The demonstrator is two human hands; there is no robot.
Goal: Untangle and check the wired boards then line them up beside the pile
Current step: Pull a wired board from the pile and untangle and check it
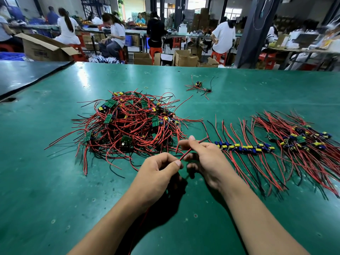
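Pinching red wire [185, 155] with both left hand [159, 169] and right hand [206, 157], between pile [128, 124] and row [246, 147]; its board hidden; hard tug could snag pile strands; loose end could drag row crooked.

You are sitting in an electronics assembly workshop, a factory floor rather than a home or an office. Your bench is a long table [55, 181] covered with a scuffed green mat. On it lies a tangled pile [128, 124] of small green circuit boards with red and black wires, and to its right a row of boards [244, 147] of the same kind lies side by side. Beyond your table other workers [116, 32] sit on red plastic stools [155, 50] at long benches. Open cardboard boxes [142, 58] stand on the floor among them, and a dark pillar [252, 34] rises on your right
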